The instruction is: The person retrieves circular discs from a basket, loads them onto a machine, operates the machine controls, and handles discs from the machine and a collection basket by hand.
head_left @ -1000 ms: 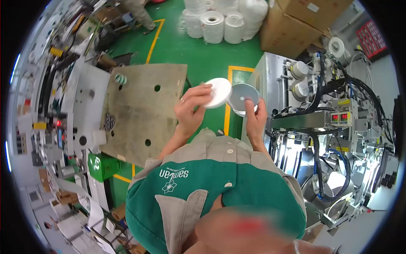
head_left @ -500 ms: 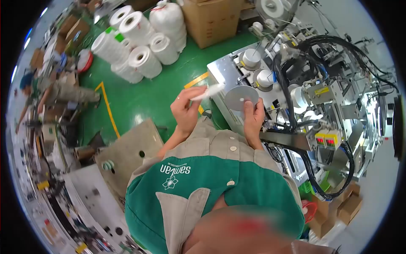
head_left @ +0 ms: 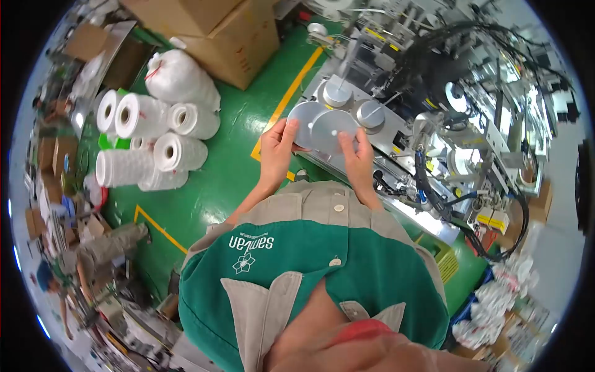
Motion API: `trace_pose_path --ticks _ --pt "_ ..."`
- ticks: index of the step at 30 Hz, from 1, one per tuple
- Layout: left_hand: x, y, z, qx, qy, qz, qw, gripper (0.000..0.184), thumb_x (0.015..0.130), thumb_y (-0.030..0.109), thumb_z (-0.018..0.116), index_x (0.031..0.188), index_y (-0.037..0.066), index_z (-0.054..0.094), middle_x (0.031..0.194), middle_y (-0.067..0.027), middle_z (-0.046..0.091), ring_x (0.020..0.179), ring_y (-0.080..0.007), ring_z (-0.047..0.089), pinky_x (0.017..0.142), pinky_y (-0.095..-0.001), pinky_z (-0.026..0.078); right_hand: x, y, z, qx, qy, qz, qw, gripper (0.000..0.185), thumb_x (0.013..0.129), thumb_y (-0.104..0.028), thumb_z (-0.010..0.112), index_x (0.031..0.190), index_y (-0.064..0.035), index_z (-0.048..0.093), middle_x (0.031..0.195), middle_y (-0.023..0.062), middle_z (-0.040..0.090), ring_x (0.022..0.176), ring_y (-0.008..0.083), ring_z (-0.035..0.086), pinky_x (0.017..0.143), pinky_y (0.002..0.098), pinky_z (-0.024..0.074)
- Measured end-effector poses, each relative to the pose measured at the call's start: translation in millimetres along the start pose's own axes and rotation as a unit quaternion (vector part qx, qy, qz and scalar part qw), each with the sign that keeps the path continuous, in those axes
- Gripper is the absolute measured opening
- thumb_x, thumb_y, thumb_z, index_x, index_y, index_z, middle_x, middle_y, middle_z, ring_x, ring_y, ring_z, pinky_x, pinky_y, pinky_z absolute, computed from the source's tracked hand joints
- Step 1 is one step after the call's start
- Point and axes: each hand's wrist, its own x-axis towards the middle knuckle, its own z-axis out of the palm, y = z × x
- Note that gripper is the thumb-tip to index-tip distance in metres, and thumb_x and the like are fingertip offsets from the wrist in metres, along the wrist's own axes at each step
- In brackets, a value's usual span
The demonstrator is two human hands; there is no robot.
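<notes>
My left hand (head_left: 277,150) grips a round grey-white disc (head_left: 302,119) by its left edge, thumb on top. A second round grey disc (head_left: 336,123) is pinched at its lower right rim by my right hand (head_left: 358,160), its thumb on the face. Both discs lie face up side by side, their inner edges overlapping. Each has a small pale spot near its middle. Just beyond them, on a metal machine top, stand a white round stack (head_left: 337,92) and another round stack (head_left: 370,114).
The machine (head_left: 458,118) with cables and rollers fills the right side. White rolls (head_left: 133,115) and a white sack (head_left: 180,80) stand on the green floor at left, with a cardboard box (head_left: 242,53) behind. Another person (head_left: 102,251) is at far left.
My left hand has turned its disc from edge-on to face up and brought it against the disc in my right hand. The view has shifted, and both hands are closer together.
</notes>
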Motion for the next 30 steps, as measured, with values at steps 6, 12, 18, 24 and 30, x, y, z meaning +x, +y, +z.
trace_pose_path --ticks 6,12,18,24,30 --pt "36.2 -13.4 8.0 0.001 -0.087 0.072 0.994 0.043 0.102 0.031 0.043 0.101 -0.006 0.065 0.094 -0.0033 0.063 0.089 -0.0135 0.060 0.077 -0.0271 0.049 4.6 2.8 -4.3 0.120 -0.006 0.057 0.991 0.022 0.096 -0.019 0.057 0.109 -0.0025 0.053 0.088 -0.0006 0.056 0.080 0.0053 0.050 0.070 0.0205 0.0419" --pt "78.1 -24.3 2.9 0.008 -0.270 -0.162 0.949 0.029 0.096 0.021 0.054 0.114 0.003 0.067 0.102 -0.0023 0.067 0.088 -0.0084 0.060 0.075 -0.0264 0.052 2.7 18.2 -21.6 0.057 -0.035 0.027 0.997 0.022 0.096 -0.014 0.055 0.113 -0.0007 0.052 0.114 0.0043 0.053 0.095 0.0095 0.050 0.083 0.0236 0.0422" --pt "150.4 -16.0 29.6 0.038 -0.145 0.045 0.988 0.034 0.086 0.001 0.062 0.119 0.001 0.062 0.096 -0.0087 0.067 0.072 -0.0091 0.062 0.064 -0.0236 0.057 13.0 14.0 -35.3 0.064 0.062 0.032 0.996 0.027 0.097 -0.017 0.055 0.119 -0.0013 0.053 0.101 0.0012 0.058 0.096 0.0077 0.052 0.088 0.0228 0.0397" --pt "191.4 -14.1 58.7 -0.007 -0.160 0.053 0.986 0.037 0.086 0.000 0.063 0.123 -0.001 0.059 0.101 -0.0104 0.066 0.082 -0.0115 0.064 0.068 -0.0260 0.060 13.8 11.6 -38.8 0.030 0.053 0.076 0.995 0.017 0.096 -0.019 0.058 0.101 -0.0032 0.054 0.085 -0.0030 0.055 0.077 0.0030 0.047 0.066 0.0199 0.0383" --pt "199.2 -22.0 62.6 0.009 -0.164 0.031 0.986 0.038 0.086 0.000 0.063 0.124 -0.003 0.057 0.106 -0.0125 0.065 0.087 -0.0139 0.064 0.067 -0.0261 0.060 12.6 24.8 -41.1 0.035 0.051 0.080 0.995 0.019 0.095 -0.021 0.060 0.093 -0.0045 0.051 0.077 -0.0048 0.049 0.069 0.0025 0.042 0.058 0.0200 0.0351"
